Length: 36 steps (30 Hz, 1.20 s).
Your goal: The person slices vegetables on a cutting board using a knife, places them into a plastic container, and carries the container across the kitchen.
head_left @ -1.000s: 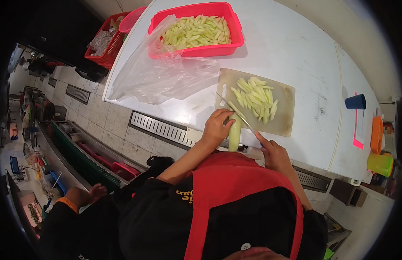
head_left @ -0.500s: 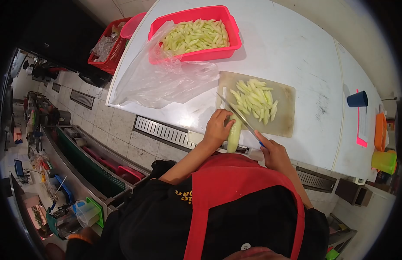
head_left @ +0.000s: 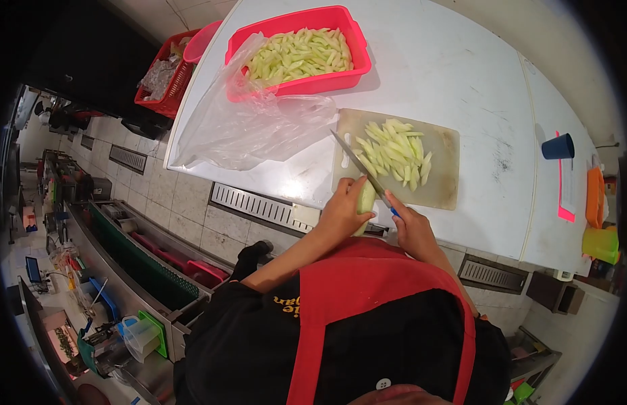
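Pale green vegetable [head_left: 367, 196] — clasped by left hand [head_left: 345, 208], at near edge of white worktop [head_left: 482, 128]; knife [head_left: 360, 164] — gripped in right hand [head_left: 413, 228]; tiled floor [head_left: 159, 183], slotted drain [head_left: 252, 203] below.

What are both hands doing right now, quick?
Left hand: closed, holding the pale green vegetable.
Right hand: closed, holding the knife.

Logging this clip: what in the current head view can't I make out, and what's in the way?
All in the head view:
Pale green long vegetable: partly hidden behind the left hand.
Blue knife handle: mostly inside the right hand.
Yellow lettering on the black shirt: cut off by the red apron.
Pink rectangular plastic tub: bottom, under pale green cut pieces.
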Tool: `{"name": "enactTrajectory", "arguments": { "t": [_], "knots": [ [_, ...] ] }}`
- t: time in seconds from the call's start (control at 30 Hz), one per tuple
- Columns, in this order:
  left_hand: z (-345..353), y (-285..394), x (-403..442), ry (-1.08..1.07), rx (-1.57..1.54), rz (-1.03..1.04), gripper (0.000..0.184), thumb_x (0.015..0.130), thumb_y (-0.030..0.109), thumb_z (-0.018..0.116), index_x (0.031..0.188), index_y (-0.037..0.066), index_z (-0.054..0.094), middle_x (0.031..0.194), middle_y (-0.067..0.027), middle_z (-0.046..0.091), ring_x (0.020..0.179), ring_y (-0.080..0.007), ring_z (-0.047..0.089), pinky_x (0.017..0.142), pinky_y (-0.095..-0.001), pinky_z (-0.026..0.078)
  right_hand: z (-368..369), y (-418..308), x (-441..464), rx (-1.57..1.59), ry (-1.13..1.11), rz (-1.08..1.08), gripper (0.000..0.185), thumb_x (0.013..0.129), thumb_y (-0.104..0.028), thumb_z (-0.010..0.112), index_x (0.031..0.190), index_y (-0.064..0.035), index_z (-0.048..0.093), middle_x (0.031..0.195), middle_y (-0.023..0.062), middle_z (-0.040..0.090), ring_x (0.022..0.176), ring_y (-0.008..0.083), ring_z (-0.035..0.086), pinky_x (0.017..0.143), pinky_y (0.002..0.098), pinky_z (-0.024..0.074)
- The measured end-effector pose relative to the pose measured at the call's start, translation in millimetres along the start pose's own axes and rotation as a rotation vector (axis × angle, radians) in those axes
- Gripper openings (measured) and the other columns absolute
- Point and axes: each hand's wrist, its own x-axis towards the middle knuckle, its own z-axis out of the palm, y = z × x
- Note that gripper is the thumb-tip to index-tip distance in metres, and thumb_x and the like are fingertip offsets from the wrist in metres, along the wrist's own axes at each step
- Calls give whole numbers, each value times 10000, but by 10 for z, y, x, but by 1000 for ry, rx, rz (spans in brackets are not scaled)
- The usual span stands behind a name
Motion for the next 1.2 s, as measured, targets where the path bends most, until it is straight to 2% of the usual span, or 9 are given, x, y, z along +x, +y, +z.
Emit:
{"name": "enactTrajectory", "arguments": {
  "t": [0.13, 0.33, 0.37, 0.47, 0.57, 0.67, 0.77, 0.87, 1.2],
  "knots": [
    [48, -86, 88, 30, 17, -29, 631, 723, 126, 746, 1289, 75, 471, 1157, -184, 467, 997, -373, 543, 838, -397, 484, -174, -30, 84, -67, 11, 8, 610, 865, -57, 544, 1424, -214, 356, 819, 216, 596, 714, 397, 598, 665, 458, 489],
    [-44, -179, 326, 171, 33, -10, 551, 772, 130, 701, 1277, 106, 482, 1174, -175, 446, 947, -402, 569, 799, -439, 490, -209, -33, 44, -45, 28, 17, 610, 864, -44, 543, 1420, -219, 363, 789, 217, 592, 713, 398, 596, 662, 461, 479],
    [-56, -153, 320, 182, 8, -43, 491, 760, 130, 720, 1226, 115, 567, 1122, -172, 501, 982, -343, 558, 820, -388, 481, -209, -45, 35, -28, 33, 30, 609, 865, -43, 541, 1420, -221, 363, 785, 216, 591, 713, 397, 596, 663, 461, 478],
    [-88, -230, 339, 242, 198, 67, 420, 765, 138, 721, 1169, 98, 617, 997, -145, 558, 877, -300, 582, 752, -373, 488, -159, -82, -17, 10, 41, 76, 618, 866, -49, 544, 1422, -244, 356, 795, 215, 593, 710, 396, 595, 658, 465, 475],
    [-135, -193, 347, 130, 126, -47, 390, 772, 140, 717, 1150, 89, 632, 869, -118, 580, 746, -268, 587, 680, -360, 487, -120, -124, -78, 10, 53, 113, 630, 865, -55, 549, 1425, -266, 351, 769, 201, 582, 696, 390, 592, 651, 466, 476],
    [-67, -208, 365, 149, 88, -23, 398, 776, 134, 712, 1162, 88, 626, 843, -118, 580, 675, -255, 586, 647, -355, 489, -115, -170, -111, -30, 47, 131, 645, 860, -55, 559, 1425, -283, 349, 733, 180, 565, 671, 379, 590, 633, 462, 481],
    [-50, -215, 368, 163, 61, 3, 418, 781, 130, 706, 1187, 96, 617, 863, -122, 582, 673, -256, 587, 645, -356, 490, -147, -201, -131, -72, 41, 134, 652, 857, -60, 566, 1426, -291, 346, 712, 161, 553, 646, 361, 591, 617, 457, 489],
    [-70, -185, 371, 106, 37, -47, 420, 787, 151, 689, 1194, 88, 608, 929, -159, 583, 817, -329, 599, 718, -401, 492, -194, -219, -157, -112, 16, 119, 666, 854, -65, 573, 1430, -297, 334, 721, 160, 560, 636, 350, 596, 608, 455, 495],
    [-79, -212, 364, 39, 83, -25, 483, 799, 142, 674, 1266, 103, 558, 907, -165, 574, 800, -328, 596, 724, -401, 489, -11, -163, -40, -60, 22, 119, 663, 855, -58, 569, 1431, -275, 326, 779, 180, 593, 702, 372, 609, 642, 456, 497]
  ]
}}
